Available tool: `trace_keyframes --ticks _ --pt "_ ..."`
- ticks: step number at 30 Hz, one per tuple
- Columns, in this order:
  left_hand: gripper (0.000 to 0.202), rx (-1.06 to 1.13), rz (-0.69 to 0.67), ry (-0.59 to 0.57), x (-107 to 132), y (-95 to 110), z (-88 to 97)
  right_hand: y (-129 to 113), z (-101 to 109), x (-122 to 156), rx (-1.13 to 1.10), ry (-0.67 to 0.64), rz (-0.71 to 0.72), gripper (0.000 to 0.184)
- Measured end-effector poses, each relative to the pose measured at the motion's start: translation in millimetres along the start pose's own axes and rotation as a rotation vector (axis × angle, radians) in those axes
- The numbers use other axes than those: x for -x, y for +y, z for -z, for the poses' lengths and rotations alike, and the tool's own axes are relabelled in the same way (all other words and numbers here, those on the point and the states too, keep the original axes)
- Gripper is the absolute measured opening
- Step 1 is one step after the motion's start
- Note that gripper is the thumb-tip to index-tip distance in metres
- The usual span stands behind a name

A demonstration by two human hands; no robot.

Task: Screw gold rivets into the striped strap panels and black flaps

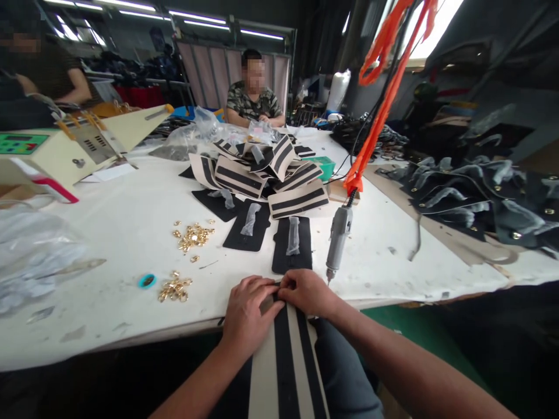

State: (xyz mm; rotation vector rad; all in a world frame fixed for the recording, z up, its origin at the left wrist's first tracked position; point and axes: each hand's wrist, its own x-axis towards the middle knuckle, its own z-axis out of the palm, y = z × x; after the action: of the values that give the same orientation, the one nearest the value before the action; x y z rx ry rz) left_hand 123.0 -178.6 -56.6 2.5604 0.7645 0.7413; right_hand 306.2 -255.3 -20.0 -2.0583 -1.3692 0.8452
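A beige piece with black stripes (286,361) lies over the near table edge and down toward my lap. My left hand (248,311) lies on its top end with the fingers curled and pressing. My right hand (305,291) pinches the same end right beside it, fingertips of both hands meeting. Just beyond them lies a black flat piece (292,244) with a small plastic bag on it. A grey electric screwdriver (338,238) hangs on an orange cord to the right of my right hand.
Gold metal fittings (194,235) and a second heap (174,288) lie left of my hands, with a small teal ring (147,281). A pile of striped pieces (262,169) sits mid-table. A beige machine (65,151) stands far left. Dark garments (480,192) cover the right. A seated person (253,99) faces me.
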Motion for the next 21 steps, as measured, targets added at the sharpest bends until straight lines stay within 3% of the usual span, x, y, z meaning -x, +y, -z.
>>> trace_keyframes --ticks 7,11,13,18,19,21 --pt "0.022 0.022 0.013 -0.022 -1 7 4.3 -2 -1 12 -0.019 0.068 0.076 0.008" --pt "0.023 0.056 0.046 -0.011 1 11 4.5 1 1 28 -0.142 0.115 0.122 0.014" --pt "0.024 0.067 0.063 -0.009 2 11 3.7 7 9 44 -0.252 0.256 0.159 0.019" --pt "0.022 0.104 0.069 -0.027 4 11 2.5 39 48 67 -0.316 0.904 0.095 0.037" --pt "0.021 0.107 0.071 -0.03 4 11 2.5 46 55 64 -0.323 0.976 0.07 0.047" --pt "0.021 0.107 0.078 -0.033 4 11 2.2 59 65 51 -0.355 0.991 0.045 0.067"
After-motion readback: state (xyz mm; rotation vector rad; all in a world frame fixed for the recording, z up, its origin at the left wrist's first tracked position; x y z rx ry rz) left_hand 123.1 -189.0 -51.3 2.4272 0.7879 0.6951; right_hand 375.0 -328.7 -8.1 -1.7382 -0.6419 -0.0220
